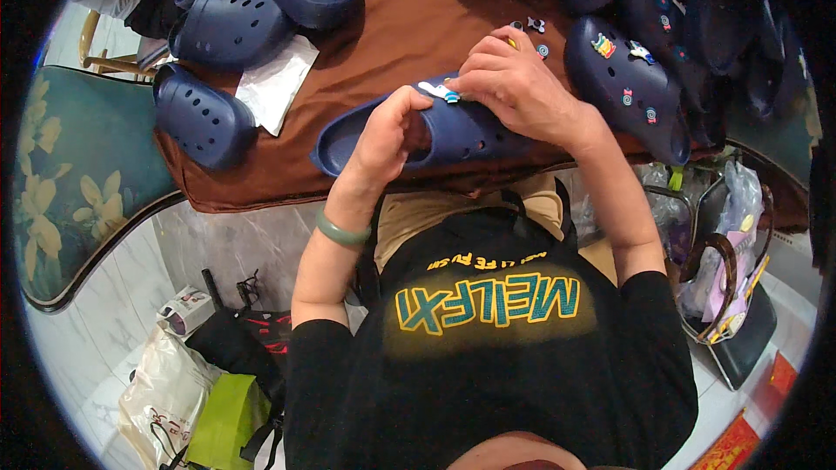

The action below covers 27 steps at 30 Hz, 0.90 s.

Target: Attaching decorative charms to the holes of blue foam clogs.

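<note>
L hand [389, 135] grips navy clog [453, 130] at table edge [261, 196], R hand [514, 87] on charm [451, 97]

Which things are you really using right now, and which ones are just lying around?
In use: the navy clog held by the left hand; the small charm under the right hand.

Lying about: loose charms, decorated clog, plain clogs, white packet, handbag.
</note>
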{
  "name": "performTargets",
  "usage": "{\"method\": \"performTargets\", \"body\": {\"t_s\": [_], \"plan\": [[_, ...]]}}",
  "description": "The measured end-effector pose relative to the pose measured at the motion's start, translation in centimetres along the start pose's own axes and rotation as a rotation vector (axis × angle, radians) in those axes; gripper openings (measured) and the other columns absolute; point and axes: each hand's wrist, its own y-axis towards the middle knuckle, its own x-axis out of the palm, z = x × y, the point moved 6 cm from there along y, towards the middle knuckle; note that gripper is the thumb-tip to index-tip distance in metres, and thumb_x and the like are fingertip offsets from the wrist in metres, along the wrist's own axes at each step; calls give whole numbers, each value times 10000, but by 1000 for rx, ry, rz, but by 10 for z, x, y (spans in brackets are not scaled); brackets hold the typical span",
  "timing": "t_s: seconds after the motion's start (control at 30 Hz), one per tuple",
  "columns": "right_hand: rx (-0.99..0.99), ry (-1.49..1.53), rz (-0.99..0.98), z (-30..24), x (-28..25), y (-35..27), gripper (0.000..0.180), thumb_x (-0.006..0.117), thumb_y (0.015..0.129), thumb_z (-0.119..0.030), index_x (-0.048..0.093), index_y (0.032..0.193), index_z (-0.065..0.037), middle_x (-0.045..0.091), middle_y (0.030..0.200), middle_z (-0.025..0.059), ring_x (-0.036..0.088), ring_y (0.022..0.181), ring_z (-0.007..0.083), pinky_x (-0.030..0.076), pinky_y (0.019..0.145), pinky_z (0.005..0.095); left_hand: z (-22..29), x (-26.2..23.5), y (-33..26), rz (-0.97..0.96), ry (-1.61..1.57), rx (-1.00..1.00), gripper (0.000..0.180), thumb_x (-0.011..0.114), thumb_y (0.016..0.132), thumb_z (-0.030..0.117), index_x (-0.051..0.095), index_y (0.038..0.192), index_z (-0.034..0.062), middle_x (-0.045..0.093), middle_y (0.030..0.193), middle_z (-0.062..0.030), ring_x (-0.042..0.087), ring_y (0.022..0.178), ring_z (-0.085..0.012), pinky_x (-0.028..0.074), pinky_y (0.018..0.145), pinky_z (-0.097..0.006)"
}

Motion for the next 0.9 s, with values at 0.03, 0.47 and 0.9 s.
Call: {"method": "performTargets", "body": {"t_s": [0.03, 0.47, 0.9], "plan": [[1, 3, -2, 1, -3, 2, 156, 658, 780, -103, 701, 930, -95, 628, 866, 20, 555, 922, 200, 353, 921, 415, -2, -1, 0, 2, -3, -1, 130, 512, 875, 178, 602, 867, 85, 624, 766, -11, 601, 676, -103, 460, 590, -241], [-6, -175, -248, -11, 13, 6, 234, 614, 726, -74, 700, 944, -73, 613, 902, 52, 531, 975, 230, 371, 917, 426, -2, 12, 4, 244, 131, 74, 185, 517, 876, 149, 622, 978, 37, 650, 956, -33, 614, 867, -129, 472, 802, -277], [486, -232, 159, 92, 1, -55, 230, 669, 813, -112, 658, 1038, -65, 628, 962, 115, 586, 930, 311, 483, 817, 381, 11, 2, 6, 297, 17, 260, 164, 554, 873, 132, 643, 962, 28, 663, 900, -50, 639, 824, -157, 494, 746, -281]]}}
